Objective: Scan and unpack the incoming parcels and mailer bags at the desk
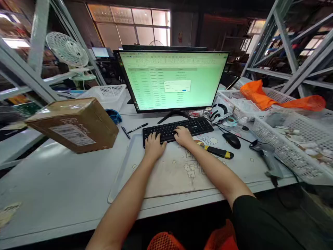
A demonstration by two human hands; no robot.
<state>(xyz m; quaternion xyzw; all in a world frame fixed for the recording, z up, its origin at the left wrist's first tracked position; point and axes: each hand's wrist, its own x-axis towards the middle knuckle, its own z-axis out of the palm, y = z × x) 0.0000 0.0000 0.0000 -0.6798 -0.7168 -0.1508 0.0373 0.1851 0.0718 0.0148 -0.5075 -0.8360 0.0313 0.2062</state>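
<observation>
Clearly, two bare hands work at one black keyboard [200, 127], which lies on the white desk [65, 180] in front of one large lit monitor [171, 74]. Neither grips anything: the left hand [154, 144] lies open with fingers spread over the keyboard's left part, and the right hand [183, 136], its fingers loosely bent, rests near the middle. One desk mat [166, 177] stretches beneath the forearms, bearing one black-and-yellow utility knife [220, 152] just beside the right forearm. Farther right are one black computer mouse [231, 140] and one handheld barcode scanner [270, 161]. To the left sit one taped cardboard box [76, 126] with one white label, and two dark pen-like pieces [125, 132]. One white plastic basket [113, 95] stands behind the box; at least two perforated baskets [288, 152] line the right side, with orange mesh [256, 92] draped there. One white fan [67, 48] stands at far left.
</observation>
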